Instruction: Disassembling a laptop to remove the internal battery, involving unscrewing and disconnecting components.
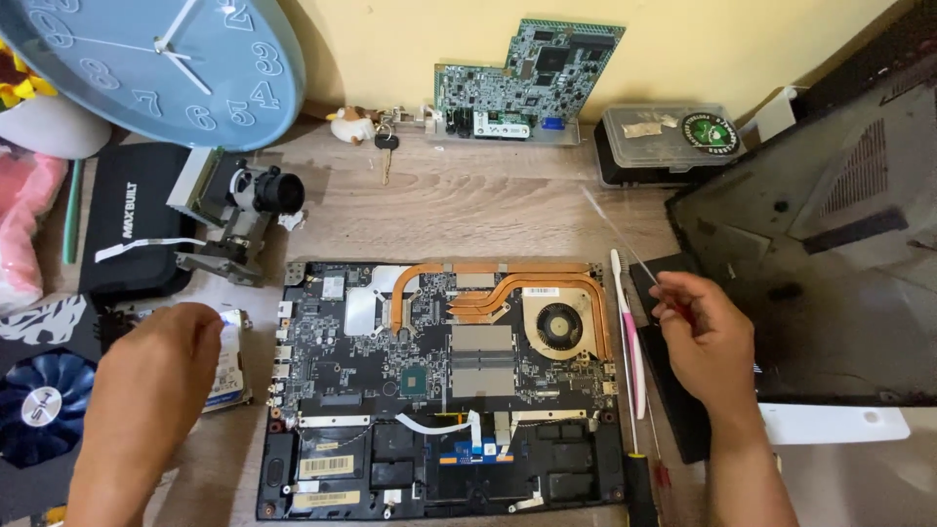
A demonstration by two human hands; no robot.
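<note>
Opened laptop (439, 390) between hands; right hand (708, 342) pinches thin white stick (620, 237); left hand (161, 366) fingers curled over hard drive (226, 376).

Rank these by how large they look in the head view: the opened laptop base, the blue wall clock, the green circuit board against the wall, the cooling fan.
1. Opened black laptop base.
2. Round blue wall clock, though it is cut off by the frame and may sit nearer the camera.
3. Green circuit board leaning on the wall.
4. Round black cooling fan with its copper surround.

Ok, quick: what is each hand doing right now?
Left hand: over a hard drive; open or closed cannot be told.
Right hand: closed on a thin clear stick, pinched at its lower end.
</note>
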